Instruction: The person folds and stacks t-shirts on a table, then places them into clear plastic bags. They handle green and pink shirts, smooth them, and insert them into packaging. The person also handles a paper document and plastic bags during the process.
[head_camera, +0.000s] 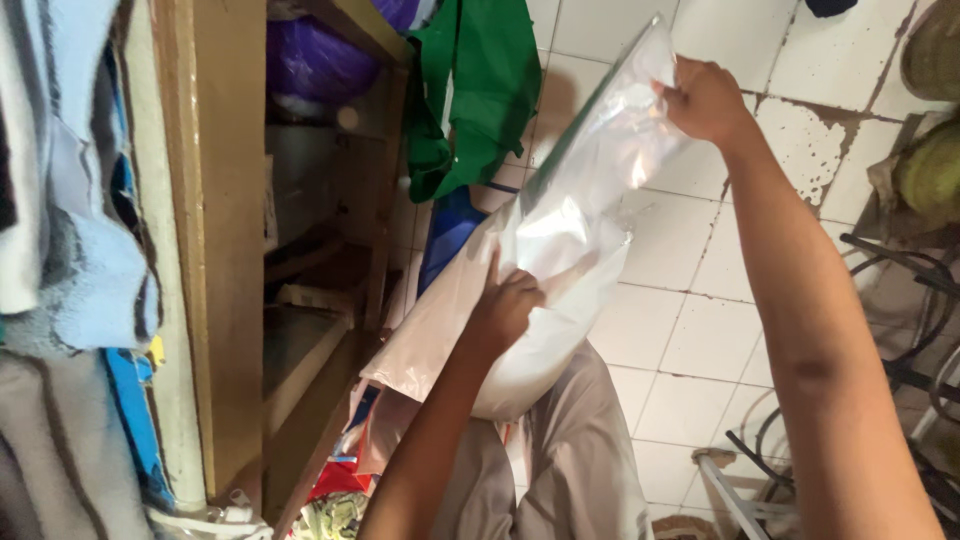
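Clear bag (560, 250) of white powder, held over lap above tiled floor (690, 340). Right hand (705, 100) pinches top edge shut; left hand (505, 305) presses flat on the bulge. Risk, judged: top grip slipping, or thin film splitting, spills powder.

Bag held up between shelf and tiled floor

The plastic bag (570, 250) hangs above the person's lap, right hand (705, 100) at its top corner, left hand (505, 305) against its middle; the wooden shelf unit (215, 250) stands left, the cloth (480, 90) hangs behind, the metal rack (910, 330) sits right.
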